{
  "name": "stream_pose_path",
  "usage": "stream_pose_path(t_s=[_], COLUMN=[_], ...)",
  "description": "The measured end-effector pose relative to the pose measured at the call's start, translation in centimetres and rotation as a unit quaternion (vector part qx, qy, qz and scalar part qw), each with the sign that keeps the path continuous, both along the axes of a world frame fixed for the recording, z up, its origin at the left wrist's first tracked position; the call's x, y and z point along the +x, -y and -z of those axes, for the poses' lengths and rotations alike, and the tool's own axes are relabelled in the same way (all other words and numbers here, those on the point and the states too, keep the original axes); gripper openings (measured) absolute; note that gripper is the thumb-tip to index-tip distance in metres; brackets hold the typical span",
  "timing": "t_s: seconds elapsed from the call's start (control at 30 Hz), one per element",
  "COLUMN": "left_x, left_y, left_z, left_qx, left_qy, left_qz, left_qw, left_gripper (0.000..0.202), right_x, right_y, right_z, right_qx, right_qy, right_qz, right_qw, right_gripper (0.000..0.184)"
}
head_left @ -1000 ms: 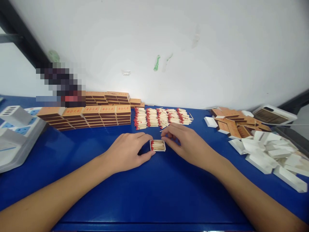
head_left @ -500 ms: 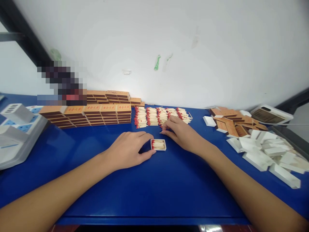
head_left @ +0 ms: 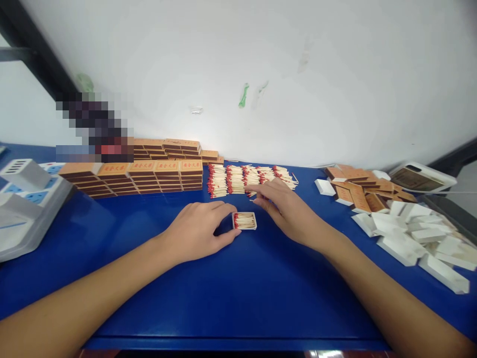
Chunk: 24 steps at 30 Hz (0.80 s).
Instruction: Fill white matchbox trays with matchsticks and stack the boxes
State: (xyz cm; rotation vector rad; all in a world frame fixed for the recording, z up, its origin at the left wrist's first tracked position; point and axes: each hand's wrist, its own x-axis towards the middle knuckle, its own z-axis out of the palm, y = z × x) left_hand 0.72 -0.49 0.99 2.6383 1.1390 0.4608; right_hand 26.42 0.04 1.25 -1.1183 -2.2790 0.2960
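Observation:
A small white matchbox tray (head_left: 244, 221) filled with red-tipped matches lies on the blue table (head_left: 238, 293). My left hand (head_left: 197, 229) rests beside its left end, thumb and forefinger touching the tray and steadying it. My right hand (head_left: 283, 206) is just beyond and right of the tray, forefinger stretched out to the near edge of the row of loose red-tipped matches (head_left: 249, 180); a single match seems to lie under its fingertips. The other fingers are loosely curled.
Stacks of orange matchboxes (head_left: 149, 176) line the back left. A pile of orange sleeves (head_left: 359, 189) and a heap of white trays (head_left: 413, 233) lie at the right. A white power strip (head_left: 26, 199) sits at the far left, a white device (head_left: 423, 176) at the far right.
My right hand left the tray's right side and moved back toward the row of loose matches, forefinger now pointing at it. The left hand and tray stayed put.

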Motion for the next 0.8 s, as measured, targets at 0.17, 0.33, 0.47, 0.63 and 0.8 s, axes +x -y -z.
stream_pose_path(t_s=[0.17,0.33,0.47,0.63,0.8], left_x=[0.0,0.0,0.1,-0.1,-0.2], left_y=[-0.2,-0.4,-0.3,-0.5,-0.6], left_z=[0.0,0.0,0.0,0.2,0.4], left_qx=[0.013,0.03,0.041,0.06,0.063], left_qy=[-0.004,0.013,0.043,0.085,0.084], left_qz=[-0.005,-0.021,-0.022,-0.032,-0.032], left_qw=[1.0,0.999,0.998,0.994,0.994], left_gripper=[0.031,0.029,0.028,0.031,0.032], right_x=[-0.5,-1.5,-2.1,-2.0,-1.9], right_y=[0.6,1.0,1.0,0.7,0.7], right_z=[-0.5,-0.3,0.2,0.7,0.6], right_qx=[-0.004,-0.151,-0.191,-0.202,-0.206], right_qy=[-0.043,-0.208,-0.253,-0.258,-0.242], right_qz=[0.017,0.075,0.065,0.066,0.066], right_qw=[0.999,0.964,0.946,0.943,0.946], right_gripper=[0.023,0.021,0.028,0.03,0.028])
